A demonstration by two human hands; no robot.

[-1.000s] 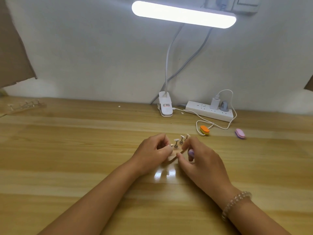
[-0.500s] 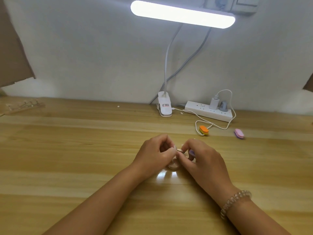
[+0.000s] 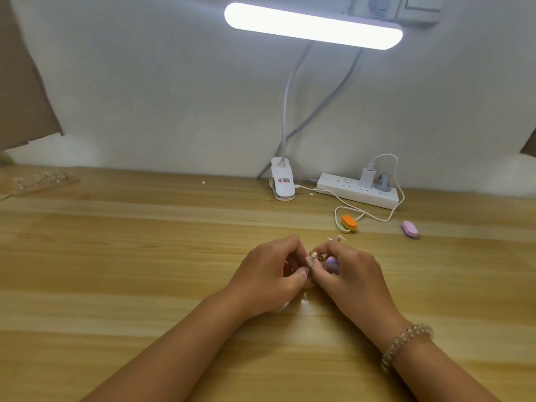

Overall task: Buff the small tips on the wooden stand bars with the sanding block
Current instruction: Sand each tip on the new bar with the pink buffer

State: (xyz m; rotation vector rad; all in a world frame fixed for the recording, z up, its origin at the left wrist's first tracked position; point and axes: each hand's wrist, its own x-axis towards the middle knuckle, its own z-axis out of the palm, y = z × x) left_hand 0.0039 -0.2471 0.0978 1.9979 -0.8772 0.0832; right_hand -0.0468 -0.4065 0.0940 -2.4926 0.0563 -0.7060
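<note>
The tip (image 3: 310, 261) being worked sits at mid-table, pinched between the curled thumb and fingers of the left hand (image 3: 269, 274). Just beside it, touching or nearly so, is the purple block (image 3: 331, 263), which the right hand (image 3: 353, 277) grips with its fingers wrapped round the narrow sides. The bar that carries the tips is hidden under both hands; one more tip (image 3: 340, 237) pokes out behind the right knuckles. These tips look thin, light, glossy and probably brittle, so they are likely to slip or snap off their posts under hard pressure. The safer hold is low, at the post or the bar, leaving the tip's face free. The block looks like soft foam, light and a little yielding, best held by its edges so a flat face meets the tip. Farther back on the table (image 3: 145, 271) lie an orange block (image 3: 349, 222) and a pink block (image 3: 409, 228), well apart from the hands, with a power strip (image 3: 358, 192) and a clip lamp (image 3: 313, 26) by the wall. A bead bracelet (image 3: 406, 343) circles the right wrist.
</note>
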